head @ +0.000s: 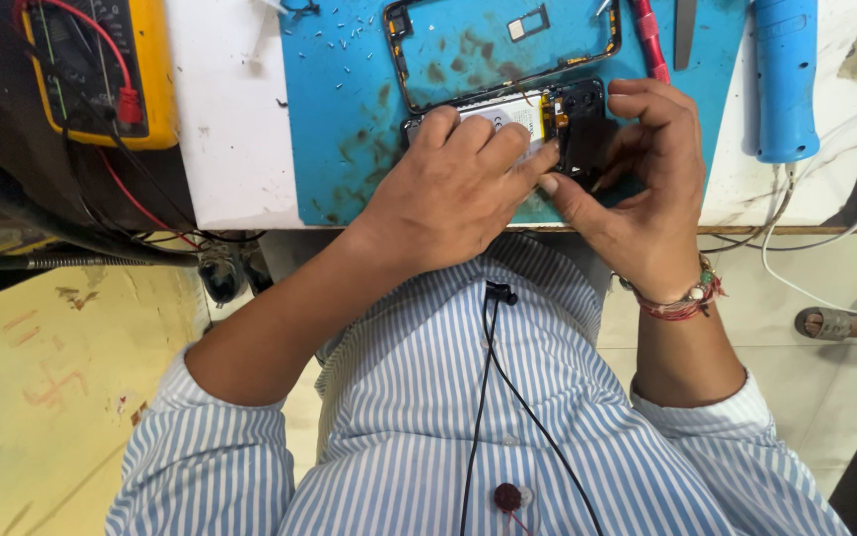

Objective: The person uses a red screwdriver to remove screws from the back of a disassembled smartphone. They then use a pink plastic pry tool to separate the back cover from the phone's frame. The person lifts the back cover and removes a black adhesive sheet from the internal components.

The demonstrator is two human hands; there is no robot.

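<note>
The opened phone (548,124) on the blue mat (339,119) is pressed flat by the left hand (453,189) and pinched at its dark end by the right hand (637,189); a detached frame (503,50) and scattered screws (344,35) are seen beyond

My left hand (453,184) lies palm down, fingers extended and pressed flat, forearm bare below a rolled sleeve. My right hand (637,189) is curled, fingertips bent inward, thumb meeting the left fingertips. A beaded band circles my right wrist.
</note>
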